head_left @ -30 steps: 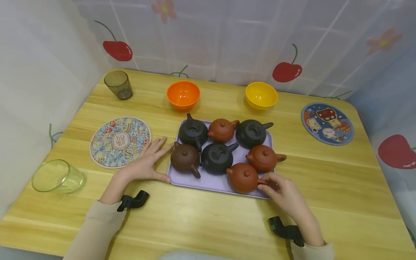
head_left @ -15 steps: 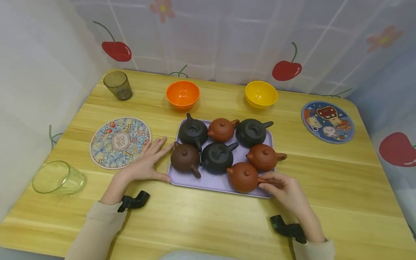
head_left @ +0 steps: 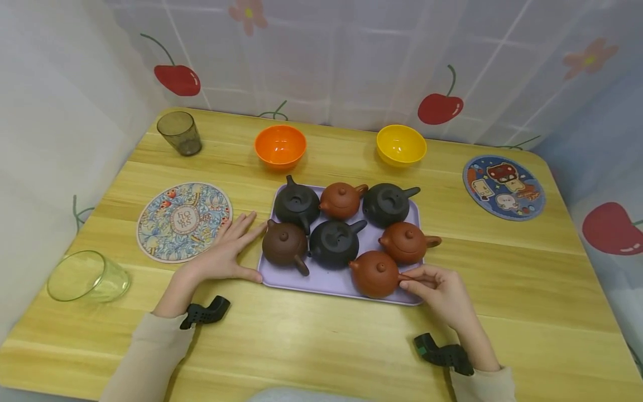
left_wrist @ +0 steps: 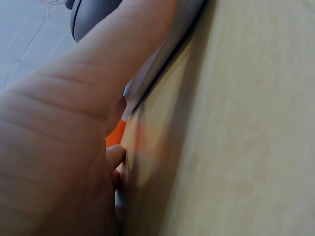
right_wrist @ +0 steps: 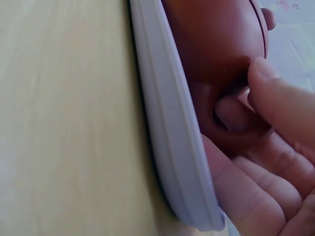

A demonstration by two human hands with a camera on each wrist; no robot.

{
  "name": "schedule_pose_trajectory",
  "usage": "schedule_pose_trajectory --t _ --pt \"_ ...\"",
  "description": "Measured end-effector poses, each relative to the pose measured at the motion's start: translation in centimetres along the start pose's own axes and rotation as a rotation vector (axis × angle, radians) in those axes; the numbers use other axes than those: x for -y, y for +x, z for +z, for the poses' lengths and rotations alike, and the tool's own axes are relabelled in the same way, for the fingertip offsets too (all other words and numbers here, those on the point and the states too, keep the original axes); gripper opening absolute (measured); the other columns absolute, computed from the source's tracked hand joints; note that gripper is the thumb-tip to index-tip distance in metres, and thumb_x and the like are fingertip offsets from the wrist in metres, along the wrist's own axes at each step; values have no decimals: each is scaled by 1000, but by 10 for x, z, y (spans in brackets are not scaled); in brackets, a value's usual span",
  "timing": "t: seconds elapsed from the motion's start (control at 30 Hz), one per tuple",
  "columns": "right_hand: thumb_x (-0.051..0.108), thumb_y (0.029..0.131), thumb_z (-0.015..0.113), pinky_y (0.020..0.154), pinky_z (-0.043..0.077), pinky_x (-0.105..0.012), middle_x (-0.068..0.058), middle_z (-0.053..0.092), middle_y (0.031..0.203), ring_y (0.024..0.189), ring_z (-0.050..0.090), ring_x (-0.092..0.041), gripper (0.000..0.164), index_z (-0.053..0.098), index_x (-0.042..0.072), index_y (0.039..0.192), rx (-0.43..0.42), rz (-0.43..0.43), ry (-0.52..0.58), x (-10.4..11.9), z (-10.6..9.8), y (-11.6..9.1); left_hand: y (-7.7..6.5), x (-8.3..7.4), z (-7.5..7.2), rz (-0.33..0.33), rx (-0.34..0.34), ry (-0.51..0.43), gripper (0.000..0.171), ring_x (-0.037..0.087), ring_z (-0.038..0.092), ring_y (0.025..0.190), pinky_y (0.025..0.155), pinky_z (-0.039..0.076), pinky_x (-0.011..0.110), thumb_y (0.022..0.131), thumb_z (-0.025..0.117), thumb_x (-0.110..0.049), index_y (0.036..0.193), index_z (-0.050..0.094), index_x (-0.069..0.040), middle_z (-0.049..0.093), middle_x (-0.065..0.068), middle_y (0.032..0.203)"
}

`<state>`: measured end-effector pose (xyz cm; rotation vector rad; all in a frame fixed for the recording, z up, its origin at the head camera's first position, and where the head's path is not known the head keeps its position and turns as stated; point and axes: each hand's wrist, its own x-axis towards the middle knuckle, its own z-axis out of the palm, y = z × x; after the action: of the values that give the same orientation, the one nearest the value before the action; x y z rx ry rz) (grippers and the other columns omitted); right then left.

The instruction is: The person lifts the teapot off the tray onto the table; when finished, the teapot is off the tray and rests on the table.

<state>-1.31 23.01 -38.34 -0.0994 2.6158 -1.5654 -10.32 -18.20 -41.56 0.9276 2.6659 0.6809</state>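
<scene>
Several small teapots crowd a lilac tray (head_left: 306, 283) in the middle of the table. My right hand (head_left: 442, 291) grips the handle of the front reddish-brown teapot (head_left: 374, 274), which sits at the tray's front right; the right wrist view shows a finger through the handle loop and the thumb (right_wrist: 280, 96) on top. Just behind it is another reddish-brown teapot (head_left: 403, 243). With fingers spread, my left hand (head_left: 224, 251) rests at the tray's left edge, close to a dark brown teapot (head_left: 283, 244). A black teapot (head_left: 334, 245) stands between the brown ones.
An orange bowl (head_left: 280, 147) and a yellow bowl (head_left: 401, 146) stand behind the tray. On the left are a flowered round mat (head_left: 173, 223), a grey glass (head_left: 180, 134) and a green-tinted glass (head_left: 90, 277). A blue round mat (head_left: 504, 188) lies at the far right.
My right hand still holds the front teapot's handle, its fingers drawn in slightly closer. The left hand and the teapots stay in place; the whole view shifts very slightly.
</scene>
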Motion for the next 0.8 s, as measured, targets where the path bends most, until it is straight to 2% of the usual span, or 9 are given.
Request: schedule_pose_trajectory --t 0.13,0.23,0.3,0.4,0.5,0.53,0.6,0.7,0.8 --pt "3 74 66 54 49 -22 -11 65 78 67 61 -6 10 65 -2 83 -3 -7 3 15 -2 -2 0 1 0 6 -12 -1 104 32 -5 129 100 -6 48 59 62 -64 140 17 -17 0 14 144" --pt "4 74 66 56 49 -22 -11 65 79 68 62 -8 12 65 -2 84 -9 -25 29 12 -7 -3 0 2 0 9 -14 0 103 32 -5 129 100 -6 48 59 62 -64 140 17 -18 0 14 144" --pt "5 75 66 57 50 -25 -12 65 80 70 63 -13 13 65 -2 86 -23 -55 66 -5 -12 -4 0 1 0 10 -13 -1 104 32 -5 129 100 -6 48 59 62 -64 140 17 -18 0 15 144" --pt "2 76 64 60 51 -30 -16 64 86 74 63 -23 17 64 -4 92 -73 -99 161 -45 -27 -4 0 0 0 8 -6 2 104 32 -5 129 100 -6 47 59 61 -65 140 16 -18 0 14 144" --pt "-4 76 62 62 50 -33 -19 63 90 75 62 -29 22 61 -9 97 -169 -121 301 -79 -52 -5 -1 -1 -1 7 0 1 105 32 -6 129 100 -6 47 59 61 -66 140 16 -18 0 15 144" --pt "-6 75 61 63 50 -35 -21 62 91 75 62 -30 24 59 -12 99 -207 -110 358 -82 -63 -6 -1 -2 -1 5 1 2 105 32 -6 129 100 -6 47 59 60 -66 140 16 -18 0 15 144" --pt "-8 74 62 63 49 -35 -19 63 89 74 62 -29 27 57 -14 100 -314 -42 448 -74 -82 -10 -1 -2 -2 4 2 1 105 32 -6 129 100 -6 47 59 61 -66 140 16 -18 0 15 144" --pt "-9 72 63 59 49 -32 -14 66 83 69 63 -25 28 59 -13 99 -487 47 589 -51 -108 -17 -1 -3 -2 0 4 0 105 32 -6 129 100 -6 47 58 60 -66 140 16 -17 0 15 144" --pt "-5 69 67 53 49 -29 -9 66 76 64 63 -20 25 65 -7 94 -679 146 671 -40 -131 -21 -2 -3 -3 -2 2 1 105 32 -6 129 100 -6 48 58 60 -66 140 16 -17 0 15 144"
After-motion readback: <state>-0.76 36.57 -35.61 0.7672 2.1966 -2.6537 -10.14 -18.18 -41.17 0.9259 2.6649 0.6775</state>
